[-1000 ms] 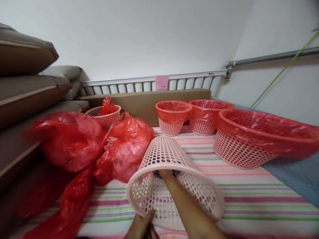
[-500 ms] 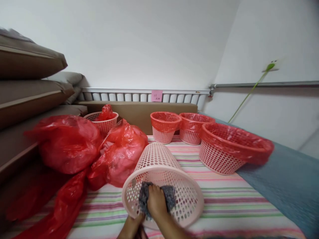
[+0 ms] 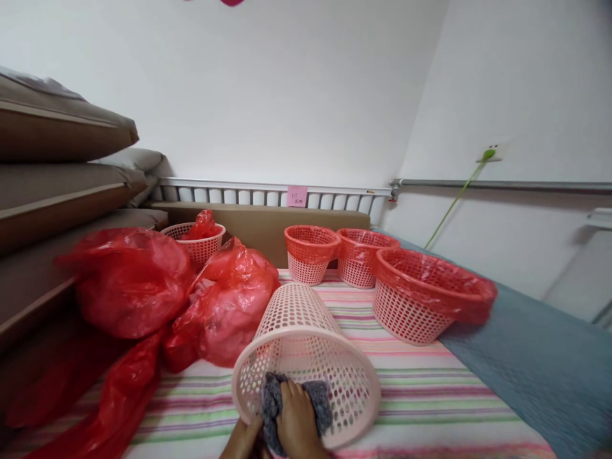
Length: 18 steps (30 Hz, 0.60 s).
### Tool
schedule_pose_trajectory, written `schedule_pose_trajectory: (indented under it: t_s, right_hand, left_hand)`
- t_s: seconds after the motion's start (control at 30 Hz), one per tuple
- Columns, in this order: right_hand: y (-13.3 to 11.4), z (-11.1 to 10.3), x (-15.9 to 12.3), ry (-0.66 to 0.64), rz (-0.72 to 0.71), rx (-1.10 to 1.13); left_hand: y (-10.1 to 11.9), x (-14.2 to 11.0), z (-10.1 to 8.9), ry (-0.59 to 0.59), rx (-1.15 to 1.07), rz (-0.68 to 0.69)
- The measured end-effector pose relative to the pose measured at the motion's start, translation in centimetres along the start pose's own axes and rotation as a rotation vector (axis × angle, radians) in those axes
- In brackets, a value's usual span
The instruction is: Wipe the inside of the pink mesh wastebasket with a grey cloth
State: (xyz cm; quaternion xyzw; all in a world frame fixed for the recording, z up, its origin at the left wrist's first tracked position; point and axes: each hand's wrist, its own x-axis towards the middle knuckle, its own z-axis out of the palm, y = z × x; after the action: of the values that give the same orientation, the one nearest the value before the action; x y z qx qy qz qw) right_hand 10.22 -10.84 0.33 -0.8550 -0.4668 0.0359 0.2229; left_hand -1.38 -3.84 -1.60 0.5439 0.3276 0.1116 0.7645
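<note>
A pink perforated basket point(image 3: 301, 344) lies on its side on the striped cloth, with its mouth turned toward me. My right hand point(image 3: 297, 424) is at the basket's mouth, fingers closed over a grey rag point(image 3: 272, 408) pressed against the inside of the rim. My left hand point(image 3: 243, 440) grips the basket's lower rim at the bottom of the frame; only part of it shows.
Crumpled red plastic bags point(image 3: 182, 299) lie to the left, beside stacked brown cushions point(image 3: 52, 191). Three baskets lined with red bags point(image 3: 430, 293) stand at the back right, and another pink basket point(image 3: 196, 239) at the back left. A blue mat point(image 3: 540, 370) lies at the right.
My right hand has drawn back from deep inside the basket to its mouth, bringing the grey rag with it. The view has tilted upward and pulled away.
</note>
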Motion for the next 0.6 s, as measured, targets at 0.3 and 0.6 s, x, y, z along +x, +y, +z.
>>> schedule_pose_trajectory:
  t_s: [0.3,0.6]
  right_hand:
    - [-0.5,-0.1,0.3,-0.006,-0.022,-0.035]
    - [-0.7,0.3,4.3,0.069,-0.037,-0.111]
  left_hand:
    - [1.3,0.7,-2.6,0.265,0.176,0.198]
    - [1.5,0.2,-2.1,0.228,0.224,-0.051]
